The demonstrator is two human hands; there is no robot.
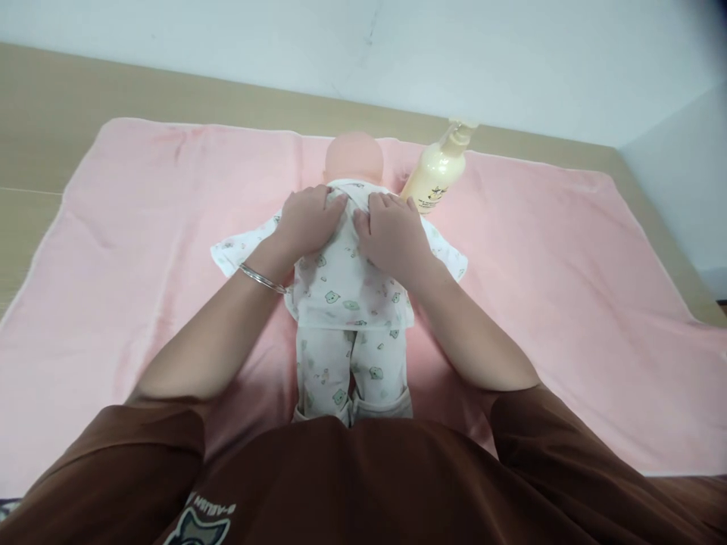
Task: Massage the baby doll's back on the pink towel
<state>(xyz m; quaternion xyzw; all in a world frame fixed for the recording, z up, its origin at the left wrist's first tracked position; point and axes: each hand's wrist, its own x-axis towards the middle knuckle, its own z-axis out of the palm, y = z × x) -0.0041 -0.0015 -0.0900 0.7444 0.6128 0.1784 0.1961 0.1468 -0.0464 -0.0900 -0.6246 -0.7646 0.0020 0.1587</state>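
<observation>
A baby doll (352,295) in a white shirt and trousers with small green animal prints lies stretched out, its bald head (355,155) away from me and no face showing. My left hand (311,218) lies on its left-side shoulder and upper body, fingers laid over the cloth, thumb toward the middle. On the other shoulder rests my right hand (393,231), thumb apart from the fingers. Both hands press on the shirt, and neither lifts anything. Just beyond my right hand is a cream pump bottle (436,174), tilted in view; its lower end is partly hidden.
A pink blanket (568,303) with a pale edge spreads under the doll, with some creases. It covers a light wooden surface (227,94) that meets a white wall (273,38) at the back. The doll's sleeves stick out to both sides.
</observation>
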